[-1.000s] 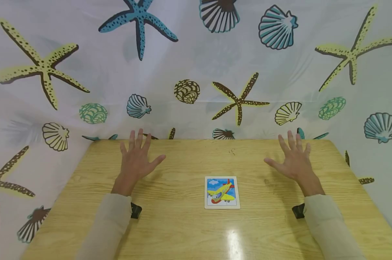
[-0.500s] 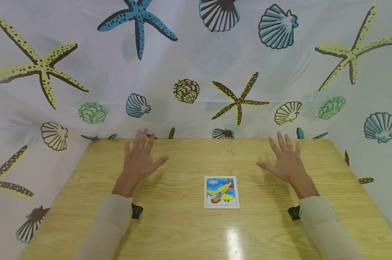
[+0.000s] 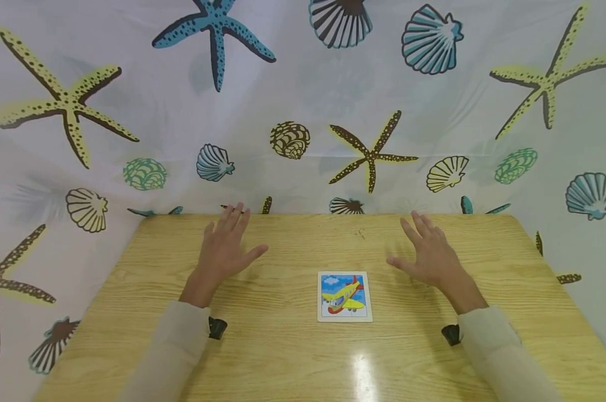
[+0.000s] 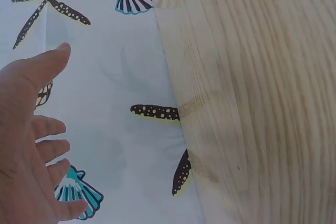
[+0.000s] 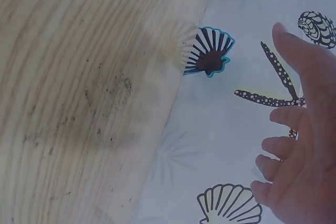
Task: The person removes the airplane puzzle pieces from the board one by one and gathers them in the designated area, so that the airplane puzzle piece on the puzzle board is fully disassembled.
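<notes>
A small square picture puzzle (image 3: 345,297) with a pale border lies flat on the wooden table, showing a yellow and red airplane on blue sky. To its left my left hand (image 3: 224,248) hovers over the table, thumb spread out and fingers extended, holding nothing. On the other side my right hand (image 3: 429,254) is held in much the same way, also without anything in it, its thumb toward the puzzle. Both wrist views show the relaxed fingers of the left hand (image 4: 31,145) and the right hand (image 5: 310,145) apart from any object.
The wood-grain table (image 3: 283,357) reaches back to a pale curtain (image 3: 263,72) printed with starfish and shells, which also runs along both sides. Black camera mounts (image 3: 216,328) sit at the wrists. Dark specks (image 5: 100,129) mark the tabletop in the right wrist view.
Both hands have moved inward, the left one rightward and the right one leftward, nearer to the puzzle. Their fingers have drawn a little closer together. The puzzle has stayed in place.
</notes>
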Demonstrator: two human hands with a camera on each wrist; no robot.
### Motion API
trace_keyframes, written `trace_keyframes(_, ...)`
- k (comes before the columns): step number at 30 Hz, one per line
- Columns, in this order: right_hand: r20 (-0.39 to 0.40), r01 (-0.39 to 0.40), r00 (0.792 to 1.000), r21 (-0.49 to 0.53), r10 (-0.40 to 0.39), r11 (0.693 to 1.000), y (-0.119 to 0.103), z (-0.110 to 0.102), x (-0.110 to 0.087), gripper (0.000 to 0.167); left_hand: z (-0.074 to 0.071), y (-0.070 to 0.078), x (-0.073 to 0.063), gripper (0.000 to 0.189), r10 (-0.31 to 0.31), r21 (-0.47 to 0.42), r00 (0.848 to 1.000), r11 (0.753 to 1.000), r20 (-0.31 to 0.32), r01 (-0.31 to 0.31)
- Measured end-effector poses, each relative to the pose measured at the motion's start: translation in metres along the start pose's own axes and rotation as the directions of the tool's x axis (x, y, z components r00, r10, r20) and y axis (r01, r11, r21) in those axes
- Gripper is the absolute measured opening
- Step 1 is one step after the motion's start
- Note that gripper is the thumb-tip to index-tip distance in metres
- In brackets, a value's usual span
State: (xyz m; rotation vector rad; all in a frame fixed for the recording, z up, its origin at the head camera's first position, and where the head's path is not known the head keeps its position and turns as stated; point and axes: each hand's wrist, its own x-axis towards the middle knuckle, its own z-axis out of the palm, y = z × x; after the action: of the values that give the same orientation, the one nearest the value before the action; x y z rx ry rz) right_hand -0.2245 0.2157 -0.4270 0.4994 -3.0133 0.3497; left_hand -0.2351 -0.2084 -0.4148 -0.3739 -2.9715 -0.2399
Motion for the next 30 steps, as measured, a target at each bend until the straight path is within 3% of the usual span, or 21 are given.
trace_keyframes(13,0.034,0.116,0.992,0.050,-0.118,0.992,-0.028,0.009,-0.007,0.083,-0.003,0.020,0.002,0.087,0.069,0.012,0.997,0.998,-0.024,-0.069)
trace_keyframes(24,0.058,0.164,0.984,0.091,-0.170,0.982,-0.045,0.019,-0.012,0.079,0.005,0.030,0.004,0.087,0.134,-0.044,0.989,0.990,-0.068,-0.137)
trace_keyframes(30,0.070,0.182,0.979,0.095,-0.189,0.979,-0.053,0.027,-0.014,0.077,0.010,0.039,0.005,0.086,0.135,-0.038,0.990,0.990,-0.037,-0.136)
